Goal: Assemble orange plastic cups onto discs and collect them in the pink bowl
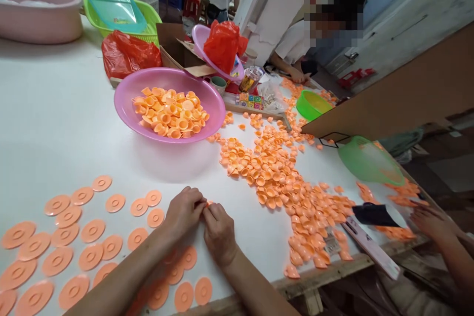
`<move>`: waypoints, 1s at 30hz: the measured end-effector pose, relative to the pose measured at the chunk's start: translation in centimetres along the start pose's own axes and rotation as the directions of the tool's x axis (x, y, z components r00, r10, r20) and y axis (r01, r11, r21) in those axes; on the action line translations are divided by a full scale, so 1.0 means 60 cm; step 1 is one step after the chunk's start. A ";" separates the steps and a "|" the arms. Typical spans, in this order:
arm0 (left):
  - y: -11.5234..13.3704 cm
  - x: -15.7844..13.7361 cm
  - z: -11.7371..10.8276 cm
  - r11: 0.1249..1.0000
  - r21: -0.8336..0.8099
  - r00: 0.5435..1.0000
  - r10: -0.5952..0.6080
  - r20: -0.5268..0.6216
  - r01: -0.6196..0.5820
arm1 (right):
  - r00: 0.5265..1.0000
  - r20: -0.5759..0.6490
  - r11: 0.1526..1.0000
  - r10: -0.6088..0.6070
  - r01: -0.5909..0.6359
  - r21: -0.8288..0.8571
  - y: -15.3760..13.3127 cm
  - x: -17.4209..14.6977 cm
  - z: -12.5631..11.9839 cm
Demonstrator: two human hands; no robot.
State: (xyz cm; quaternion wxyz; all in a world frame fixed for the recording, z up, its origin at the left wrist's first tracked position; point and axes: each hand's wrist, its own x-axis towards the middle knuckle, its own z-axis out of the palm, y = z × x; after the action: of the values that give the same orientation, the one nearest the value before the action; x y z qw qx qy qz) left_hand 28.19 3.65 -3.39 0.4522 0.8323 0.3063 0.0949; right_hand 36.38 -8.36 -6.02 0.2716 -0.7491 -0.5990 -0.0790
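My left hand (185, 213) and my right hand (219, 233) meet over the white table, fingers pinched together. A sliver of a small orange plastic piece (209, 203) shows between them; the fingers hide the rest, so its exact form cannot be made out. To the left and beneath my forearms lie several flat orange discs (92, 230), each with a raised ring at its centre. Beyond my hands stands a pink basin (128, 118) holding small orange cups (174, 113). A long heap of similar small orange cups (274, 173) spreads over the table to my right.
Two people (292, 49) are at the back, and another person's hand (429, 219) is at the right. A pink phone (372, 249) lies near the table's front edge. Green baskets (370, 158), red bags (129, 57), a cardboard sheet (400, 79) and a large pink tub (40, 22) surround the area.
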 end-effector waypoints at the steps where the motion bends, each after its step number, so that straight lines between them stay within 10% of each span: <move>1: 0.000 -0.002 0.001 1.000 0.016 1.000 0.003 -0.015 -0.003 | 1.000 -0.012 1.000 -0.001 0.001 -0.001 -0.002 -0.003 0.003; 9: -0.007 0.013 -0.027 0.999 -0.024 0.999 -0.041 -0.011 0.041 | 0.996 0.020 0.989 0.088 -0.089 0.118 0.002 0.013 -0.024; 13: -0.060 -0.014 -0.084 0.999 -0.037 0.963 -0.017 -0.270 0.008 | 0.973 -0.166 0.966 0.159 -0.118 0.231 0.007 0.151 -0.051; 18: -0.099 -0.047 -0.137 0.928 0.328 0.963 -0.095 -0.253 0.178 | 0.935 -0.267 0.940 0.236 -0.150 0.306 0.052 0.319 -0.085; 26: -0.036 -0.010 -0.042 0.972 0.208 0.987 0.126 -0.096 -0.104 | 0.924 0.058 0.922 0.378 -0.381 0.069 0.178 0.150 -0.085; 30: -0.005 -0.010 -0.014 0.975 0.168 0.989 0.149 -0.009 -0.146 | 0.921 -0.009 0.920 0.389 -0.388 -0.050 0.180 0.119 -0.066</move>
State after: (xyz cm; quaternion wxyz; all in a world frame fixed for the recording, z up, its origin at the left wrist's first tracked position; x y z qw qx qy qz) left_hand 27.23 3.96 -3.07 0.3696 0.8865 0.2553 0.1112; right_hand 49.29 -5.70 -2.88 0.2623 -0.8597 -0.4366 -0.0384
